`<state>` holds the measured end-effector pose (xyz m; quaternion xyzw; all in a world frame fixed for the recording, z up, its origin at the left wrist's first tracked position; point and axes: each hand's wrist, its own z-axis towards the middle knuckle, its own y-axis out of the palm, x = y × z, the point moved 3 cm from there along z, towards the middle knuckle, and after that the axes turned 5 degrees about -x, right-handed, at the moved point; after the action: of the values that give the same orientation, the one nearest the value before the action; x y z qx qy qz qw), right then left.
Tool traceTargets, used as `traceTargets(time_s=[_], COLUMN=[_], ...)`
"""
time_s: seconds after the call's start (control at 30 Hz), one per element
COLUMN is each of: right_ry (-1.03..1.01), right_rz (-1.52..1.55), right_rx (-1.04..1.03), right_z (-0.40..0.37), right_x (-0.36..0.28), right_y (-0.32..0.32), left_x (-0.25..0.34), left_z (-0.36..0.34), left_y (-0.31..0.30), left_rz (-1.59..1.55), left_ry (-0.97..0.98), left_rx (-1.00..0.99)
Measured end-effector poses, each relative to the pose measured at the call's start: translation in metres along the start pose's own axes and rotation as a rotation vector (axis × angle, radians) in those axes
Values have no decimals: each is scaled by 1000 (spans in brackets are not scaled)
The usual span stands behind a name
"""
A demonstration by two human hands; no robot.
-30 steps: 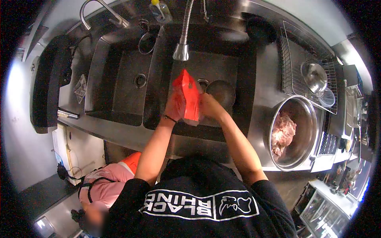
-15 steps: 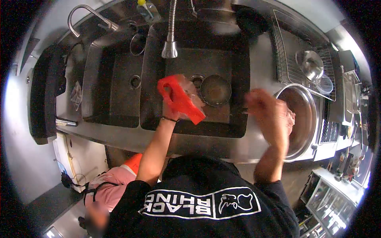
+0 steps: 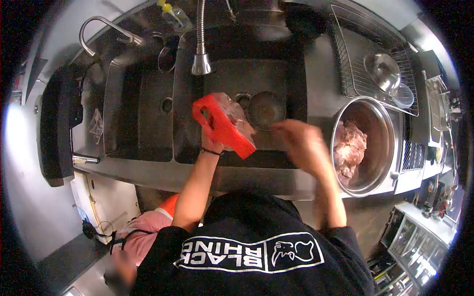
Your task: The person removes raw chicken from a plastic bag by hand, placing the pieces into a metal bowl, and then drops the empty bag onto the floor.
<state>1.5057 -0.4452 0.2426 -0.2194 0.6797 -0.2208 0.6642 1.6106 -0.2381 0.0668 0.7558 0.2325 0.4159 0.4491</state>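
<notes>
Over the right sink basin, a clear plastic bag with a red handle band (image 3: 223,126) is held up by my left hand (image 3: 212,142), whose fingers are mostly hidden behind it. Something pinkish shows through the clear part. My right hand (image 3: 300,140) is over the basin's right side, fingers pointing left toward the bag and smeared by motion. Below its fingertips, a round dark pan (image 3: 266,109) sits on the basin floor by the drain. To the right, a large steel pot (image 3: 377,148) stands on the counter with a heap of raw meat (image 3: 350,148) inside.
A spring-hose faucet (image 3: 200,64) hangs over the right basin (image 3: 237,74). The left basin (image 3: 153,123) has a curved tap (image 3: 106,22) behind it. A wire rack (image 3: 348,59) with a steel bowl (image 3: 382,73) is at back right. Another person (image 3: 148,222) is at lower left.
My right hand has moved left from beside the pot to over the basin, uncovering the meat in the pot. My left hand still holds the bag.
</notes>
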Motion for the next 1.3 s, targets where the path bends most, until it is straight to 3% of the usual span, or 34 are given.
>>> traceTargets(time_s=[0.07,0.13,0.2,0.23,0.27,0.3,0.33,0.4,0.47,0.5,0.57,0.6,0.67,0.7,0.77,0.8,0.87,0.9,0.93,0.97,1.0,1.03,1.07,1.1,1.13,1.17,1.2,1.23,1.27,1.3], right_ry=[111,11,54,108,-40,-182,13,-132,-301,-292,113,191,103,10,20,31,33,18,-67,-106,-70,98,32,-27,165,178,172,1,256,214], right_rz=[1,-11,-38,-74,-114,-167,215,302,694,677,27,52,-78,-200,-153,-113,-236,-347,-343,-362,-481,-599,-325,-283,-368,-297,-176,-143,-51,-107], right_rx=[-252,-197,-211,-213,-159,-108,-247,-118,-13,2,-196,-379,-284,-189,-104,-22,-80,-149,-54,59,-35,-308,-142,-23,-64,-84,63,181,143,200], right_z=[35,55,63,64,65,65,70,69,60,62,69,63,55,51,46,43,39,41,48,44,42,41,43,39,38,34,28,23,16,5], right_x=[13,37,39,45,63,80,85,91,84,92,130,113,91,77,50,44,60,62,52,60,56,53,84,63,62,29,49,23,11,2], right_y=[63,106,116,117,134,149,153,172,167,179,212,190,165,156,135,125,126,132,141,128,122,117,132,112,107,75,76,49,25,0], left_x=[-4,-4,1,-1,-3,-6,-7,-11,-13,-16,-9,-5,9,13,28,29,22,33,45,47,50,54,55,53,55,55,55,57,59,62], left_z=[-1,-1,1,4,7,9,18,11,9,7,9,12,15,15,20,16,1,25,40,30,18,13,9,9,5,3,0,-2,-4,-5], left_y=[24,31,23,18,12,-11,-45,-33,-23,-11,0,-1,0,-4,-20,-4,41,-62,-159,-106,-68,-54,-39,-30,-31,-29,-28,-27,-24,-22], left_rz=[13,24,714,367,10,84,-13,-88,-63,-72,137,136,-53,-50,211,217,126,628,1133,957,879,877,884,864,867,866,868,876,898,927], left_ry=[2,12,239,71,-111,-47,-121,-122,-192,-210,4,0,-86,-84,235,235,-63,238,355,306,252,222,208,177,167,171,181,199,236,277], left_rx=[-91,-179,-203,-296,-388,-180,-318,-72,-86,-100,59,51,-375,-369,52,49,-623,-314,133,78,1,-23,-42,-35,-16,7,31,51,76,107])
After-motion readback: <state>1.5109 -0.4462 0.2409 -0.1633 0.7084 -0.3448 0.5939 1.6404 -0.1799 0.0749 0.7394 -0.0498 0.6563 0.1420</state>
